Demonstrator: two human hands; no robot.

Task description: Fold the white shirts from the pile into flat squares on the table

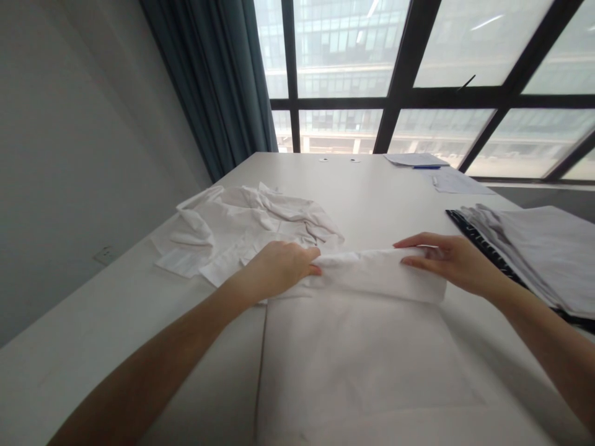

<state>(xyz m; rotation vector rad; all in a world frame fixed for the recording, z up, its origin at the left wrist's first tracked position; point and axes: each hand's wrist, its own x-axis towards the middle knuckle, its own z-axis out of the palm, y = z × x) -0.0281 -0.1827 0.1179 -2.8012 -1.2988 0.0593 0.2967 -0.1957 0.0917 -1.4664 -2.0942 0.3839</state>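
A white cloth lies spread on the white table in front of me, its far end folded over into a band. My left hand pinches the left part of that folded edge between thumb and fingers. At the right part, my right hand grips the same edge, thumb below and fingers on top. The band is lifted a little off the table at its right corner. Just beyond my left hand lies a crumpled white garment, close to the cloth; whether they touch I cannot tell.
A stack of folded white cloths rests on a black patterned board at the right. Papers and a blue pen lie at the table's far right. A blue curtain and windows stand behind; a wall runs along the left.
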